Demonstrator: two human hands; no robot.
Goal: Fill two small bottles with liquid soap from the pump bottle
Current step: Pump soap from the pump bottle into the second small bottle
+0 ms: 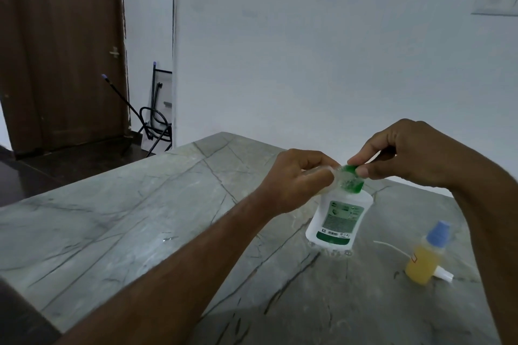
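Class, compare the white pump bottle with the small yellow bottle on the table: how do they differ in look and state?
The pump bottle is white with a green label and green top; the small yellow bottle is see-through, showing yellow liquid, with a blue cap. The pump bottle is the larger. The right hand pinches the pump bottle's top; nothing touches the small yellow bottle. Both stand upright on the table.

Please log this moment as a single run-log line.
left hand: holds small clear bottle | right hand: pinches green pump head of white pump bottle | yellow-filled blue-capped bottle: standing
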